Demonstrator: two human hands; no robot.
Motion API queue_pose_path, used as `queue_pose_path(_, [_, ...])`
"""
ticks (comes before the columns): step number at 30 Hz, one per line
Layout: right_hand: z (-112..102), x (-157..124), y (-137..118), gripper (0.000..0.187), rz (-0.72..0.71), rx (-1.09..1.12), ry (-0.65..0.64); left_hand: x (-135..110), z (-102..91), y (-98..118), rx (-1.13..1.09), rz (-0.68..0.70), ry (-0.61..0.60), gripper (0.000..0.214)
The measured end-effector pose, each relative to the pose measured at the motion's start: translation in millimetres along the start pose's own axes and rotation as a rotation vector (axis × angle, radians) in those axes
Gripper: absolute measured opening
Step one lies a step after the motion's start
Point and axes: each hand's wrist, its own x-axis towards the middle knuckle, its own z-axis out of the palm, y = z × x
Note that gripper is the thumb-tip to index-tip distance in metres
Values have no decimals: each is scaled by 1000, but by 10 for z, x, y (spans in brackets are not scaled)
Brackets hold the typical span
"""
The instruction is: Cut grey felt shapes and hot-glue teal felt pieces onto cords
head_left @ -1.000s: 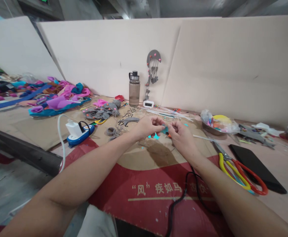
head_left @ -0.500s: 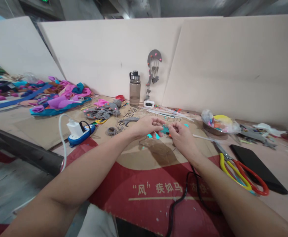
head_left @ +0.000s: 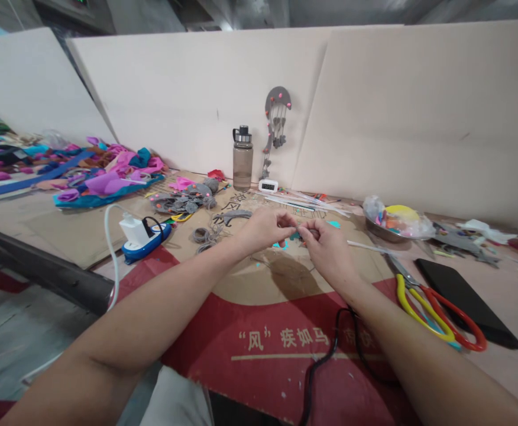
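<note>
1. Fingers of the left hand [head_left: 268, 228]: straighter half a second ago, now curled in at the tips to meet those of the right hand [head_left: 323, 239]; teal patch between the hands now darker and less exposed.
2. Fabric heap [head_left: 112, 177], purple, pink and blue: well to the left of the left hand.
3. Blue power block [head_left: 141, 252] with white plug [head_left: 133, 229]: left of the left hand, beyond the forearm.
4. Grey felt pieces [head_left: 181, 202], dotted with pink: left of the left hand and farther off.
5. Grey cord coil [head_left: 201, 235]: near the left hand, on its left side.
6. Bottle [head_left: 242, 168], upright, brown-tinted, black cap: beyond the left hand.
7. Left hand: thumb and forefinger closed in a pinch on a small piece [head_left: 298, 229], other fingers bent.
8. Grey hanging ornament [head_left: 278, 103], pink and red dots: against the pale board, beyond the hands.
9. Small piece: between the two hands' fingertips, above the cardboard [head_left: 281, 349]; dark, greyish, mostly covered by fingers. Outline, pointing direction and long axis cannot be told.
10. Right hand: thumb and forefinger pinched on the same piece, remaining fingers folded.
11. Metal bowl [head_left: 385, 233], plastic-wrapped contents: right of the right hand, farther off.
12. Scissors [head_left: 427, 313], yellow and red handles: right of the right hand, blades angled away and leftward.
13. Black slab [head_left: 467, 302], flat: just right of the scissors.
</note>
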Motion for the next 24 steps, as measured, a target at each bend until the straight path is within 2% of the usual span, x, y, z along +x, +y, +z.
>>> queue_pose_path(3, [11,-5,10,21,-2,4,-3,-15,5,42,62,-19,-19,17])
queue_pose_path(10, [-6,20,14,24,-51,19,9,-17,37,32,170,47,84,10])
queue_pose_path(14, [10,28,75,17,-10,88,46,8,13,-19,80,-1,121,11])
queue_pose_path(18, [34,5,82,17,63,227,-24,25,-18,-38,-40,5,168,8])
queue_pose_path(24, [33,-21,7,17,-31,168,-31,51,-90,-70,-116,-4,298,4])
